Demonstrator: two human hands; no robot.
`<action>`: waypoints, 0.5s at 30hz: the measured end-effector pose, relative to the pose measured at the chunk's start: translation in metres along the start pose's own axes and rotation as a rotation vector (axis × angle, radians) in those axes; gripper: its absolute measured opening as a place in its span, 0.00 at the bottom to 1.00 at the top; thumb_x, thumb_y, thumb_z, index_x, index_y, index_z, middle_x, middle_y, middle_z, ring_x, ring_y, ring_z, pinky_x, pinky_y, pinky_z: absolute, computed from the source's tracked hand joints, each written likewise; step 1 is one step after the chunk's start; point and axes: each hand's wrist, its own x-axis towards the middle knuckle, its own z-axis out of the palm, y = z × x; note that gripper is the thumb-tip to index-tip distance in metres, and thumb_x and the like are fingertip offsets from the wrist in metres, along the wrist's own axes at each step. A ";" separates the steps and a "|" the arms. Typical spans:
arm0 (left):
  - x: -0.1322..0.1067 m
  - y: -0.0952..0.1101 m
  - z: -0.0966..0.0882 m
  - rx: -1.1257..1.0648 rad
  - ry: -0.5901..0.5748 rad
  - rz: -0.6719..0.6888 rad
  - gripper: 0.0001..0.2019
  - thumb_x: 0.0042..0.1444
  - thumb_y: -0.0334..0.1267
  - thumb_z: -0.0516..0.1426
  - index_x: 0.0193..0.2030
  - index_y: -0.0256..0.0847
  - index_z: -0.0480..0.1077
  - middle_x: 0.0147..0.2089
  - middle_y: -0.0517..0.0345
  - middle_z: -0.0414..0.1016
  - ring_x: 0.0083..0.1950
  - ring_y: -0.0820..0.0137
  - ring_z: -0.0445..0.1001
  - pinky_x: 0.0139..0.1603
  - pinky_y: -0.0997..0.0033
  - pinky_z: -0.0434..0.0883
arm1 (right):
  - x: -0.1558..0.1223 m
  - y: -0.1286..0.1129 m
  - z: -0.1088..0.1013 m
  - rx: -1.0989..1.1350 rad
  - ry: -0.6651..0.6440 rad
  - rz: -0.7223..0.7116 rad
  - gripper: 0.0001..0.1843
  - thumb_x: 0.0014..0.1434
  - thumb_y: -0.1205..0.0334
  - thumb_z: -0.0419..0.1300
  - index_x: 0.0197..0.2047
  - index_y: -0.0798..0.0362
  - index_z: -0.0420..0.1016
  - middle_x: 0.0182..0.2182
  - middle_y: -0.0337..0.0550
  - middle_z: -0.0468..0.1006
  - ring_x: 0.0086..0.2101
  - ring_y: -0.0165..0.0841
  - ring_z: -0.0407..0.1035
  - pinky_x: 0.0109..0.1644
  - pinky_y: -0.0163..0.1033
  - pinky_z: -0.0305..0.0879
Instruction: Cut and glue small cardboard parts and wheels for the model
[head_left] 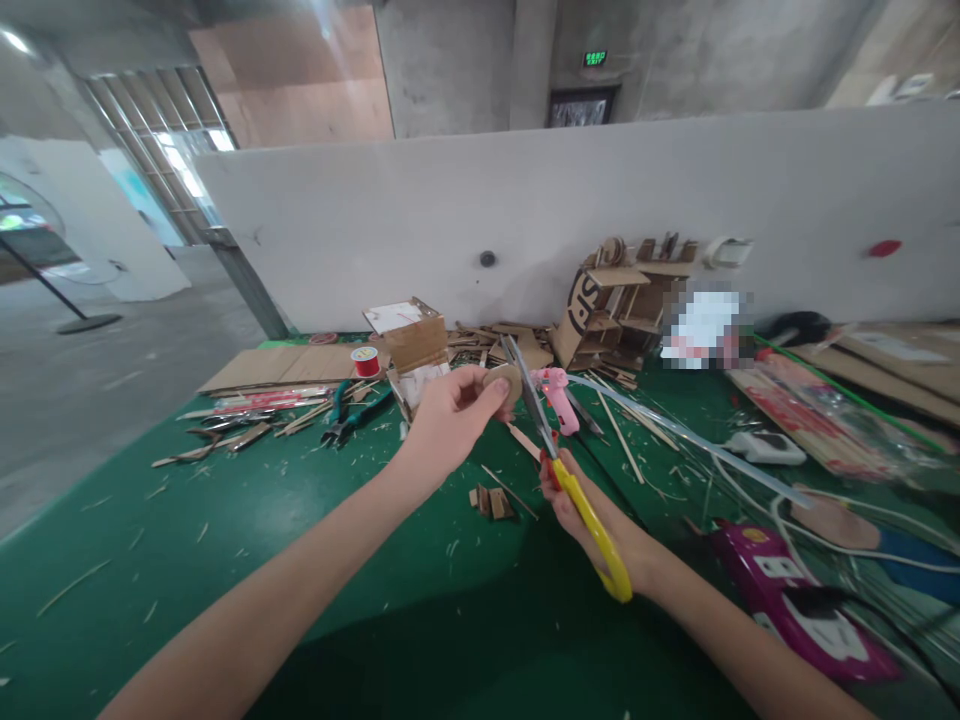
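Note:
My left hand (pixel 459 415) pinches a small round piece of cardboard (pixel 504 385) between thumb and fingers, held up above the table. Wrapped around the handle of the scissors (pixel 592 525) is my right hand (pixel 574 500). The scissors have yellow and red handles, and their metal blades point up and away, with the edge close beside the cardboard piece. Whether the blades touch it, I cannot tell. Behind the blades lies a pink hot glue gun (pixel 559 402), partly covered. A few small cardboard scraps (pixel 493 502) lie on the table below my hands.
On the green table (pixel 247 590) are a red thread spool (pixel 365 362), pliers (pixel 352 418), an open cardboard box (pixel 416 345) and thin wood strips. A cardboard shelf model (pixel 600 315) stands at the back. To the right are a purple power strip (pixel 795 600), cables and a white adapter (pixel 765 447).

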 end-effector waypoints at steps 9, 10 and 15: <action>-0.002 0.010 -0.004 0.196 -0.007 0.035 0.11 0.60 0.42 0.55 0.33 0.37 0.72 0.30 0.56 0.73 0.32 0.71 0.70 0.31 0.71 0.64 | -0.002 0.005 -0.001 0.012 -0.032 0.040 0.20 0.64 0.42 0.51 0.48 0.48 0.66 0.33 0.41 0.71 0.34 0.35 0.69 0.38 0.38 0.74; -0.002 0.009 -0.004 0.189 -0.007 0.039 0.11 0.60 0.42 0.55 0.33 0.37 0.72 0.30 0.56 0.73 0.32 0.71 0.70 0.31 0.71 0.64 | -0.002 0.006 0.000 0.026 -0.025 0.044 0.20 0.64 0.41 0.52 0.48 0.48 0.66 0.33 0.41 0.71 0.34 0.35 0.69 0.39 0.39 0.74; -0.001 0.001 0.000 0.081 -0.023 0.041 0.12 0.59 0.43 0.55 0.32 0.37 0.71 0.29 0.57 0.73 0.32 0.72 0.70 0.34 0.72 0.66 | -0.001 0.006 0.002 0.103 0.005 0.049 0.20 0.62 0.41 0.54 0.47 0.47 0.66 0.34 0.41 0.71 0.34 0.34 0.70 0.39 0.38 0.74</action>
